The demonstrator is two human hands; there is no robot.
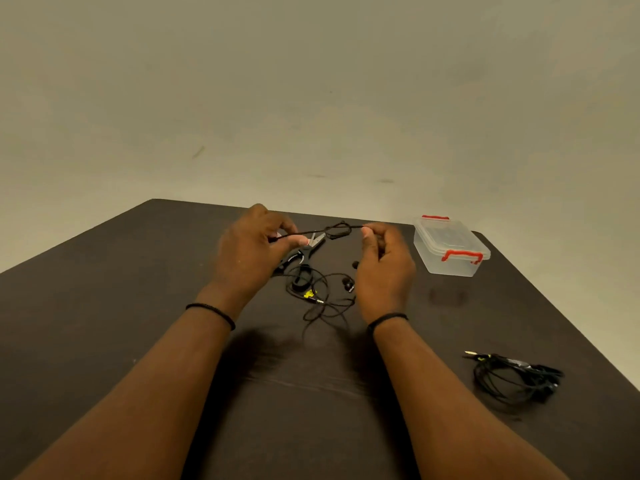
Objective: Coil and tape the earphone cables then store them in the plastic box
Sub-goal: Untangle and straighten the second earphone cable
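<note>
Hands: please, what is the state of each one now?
Left hand: pinches the earphone cable, fingers curled on it.
Right hand: pinches the other end of the same cable, stretched between both.

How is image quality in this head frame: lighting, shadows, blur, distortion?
Head view: dim, yellowish lighting; the dark brown table swallows the loose black earphone cable below the hands. Soft shadows lie under both forearms. Left hand and right hand look slightly motion-blurred. Wide-angle distortion bends the table edges. The clear plastic box with red clips stays legible.
</note>
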